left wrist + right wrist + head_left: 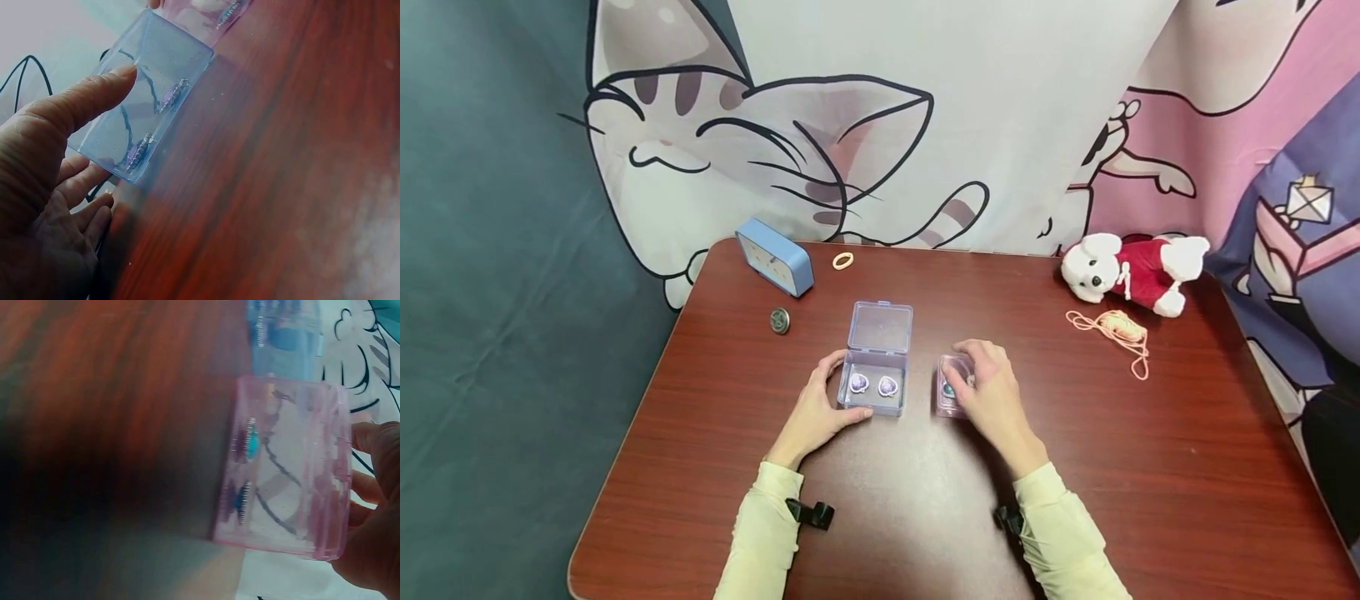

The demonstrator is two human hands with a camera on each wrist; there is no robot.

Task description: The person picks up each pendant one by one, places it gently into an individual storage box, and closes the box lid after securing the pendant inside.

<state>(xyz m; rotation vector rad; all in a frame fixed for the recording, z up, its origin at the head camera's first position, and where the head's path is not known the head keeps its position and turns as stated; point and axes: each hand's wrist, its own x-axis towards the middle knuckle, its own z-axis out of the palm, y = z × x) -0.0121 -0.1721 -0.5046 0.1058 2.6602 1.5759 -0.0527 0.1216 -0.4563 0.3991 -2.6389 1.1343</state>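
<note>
A clear blue plastic box (891, 409) stands on the table with its hinged lid (881, 327) raised. Two small purple heart-shaped pieces (887, 386) with sparkly rims lie inside it. My left hand (814, 414) grips this box, thumb on the near wall and fingers along the left side. To its right sits a smaller clear pink box (284, 506), its lid down, holding two sparkly-rimmed pieces, one with a teal stone (252, 442). Over the pink box, my right hand (995, 396) holds its lid side with thumb and fingers, hiding part of it in the head view.
Behind the left hand are a round dark badge-like disc (779, 320), a blue clock (778, 260) and a pale ring (843, 261). At the back right lie a white plush toy (1142, 271) in red and a bundle of peach cord (1122, 327). A printed curtain (1030, 108) hangs behind the table.
</note>
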